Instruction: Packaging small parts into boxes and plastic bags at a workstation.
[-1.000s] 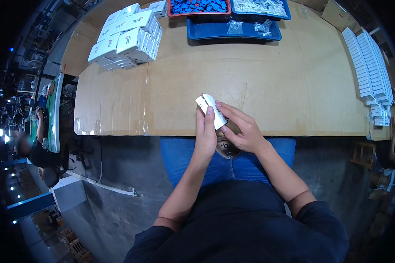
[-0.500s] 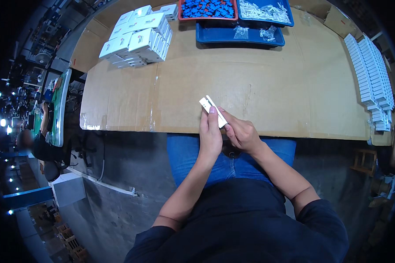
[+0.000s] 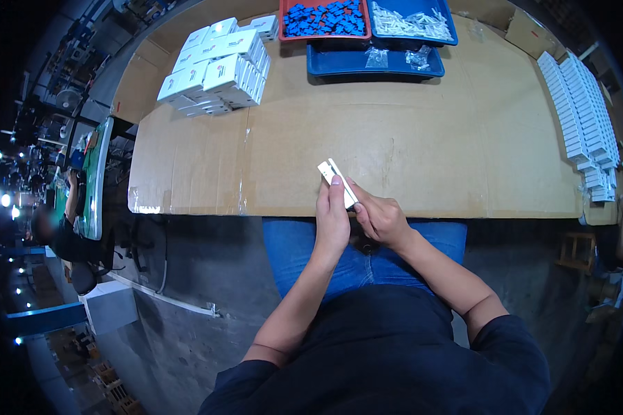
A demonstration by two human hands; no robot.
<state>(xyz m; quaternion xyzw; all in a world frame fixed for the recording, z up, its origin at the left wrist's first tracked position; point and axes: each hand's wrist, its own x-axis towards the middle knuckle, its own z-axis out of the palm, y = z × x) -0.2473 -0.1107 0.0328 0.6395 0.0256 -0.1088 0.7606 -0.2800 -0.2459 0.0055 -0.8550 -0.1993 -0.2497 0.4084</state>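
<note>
A wide bench [image 3: 422, 131] covered in brown cardboard fills the upper half of the view, its near edge running just above the person's blue-trousered lap. Along its right side lie long rows of flat white boxes [image 3: 580, 117], laid edge to edge and curving away toward the rim. At the far left corner sits a stack of small white cartons [image 3: 218, 69], piled a few deep. Across the far edge stand three trays: a dark blue tray [image 3: 374, 63] nearest, holding a couple of clear bags; behind it a red tray [image 3: 324, 19] heaped with small blue parts, and beside that a second blue tray [image 3: 412, 17] of pale, whitish pieces. Off the bench to the left, another person [image 3: 59, 228] sits at a green-topped table. Both hands meet at the near edge of the bench, close together over the middle. The left hand [image 3: 332, 218] is closed around the lower part of a small white box [image 3: 337, 181], its fingers running up the box's side, while the right hand [image 3: 381, 220] presses against the same box from the right, fingers curled in on it. The small white box is tilted, its top end leaning to the left over the cardboard, held just above the bench's edge.
</note>
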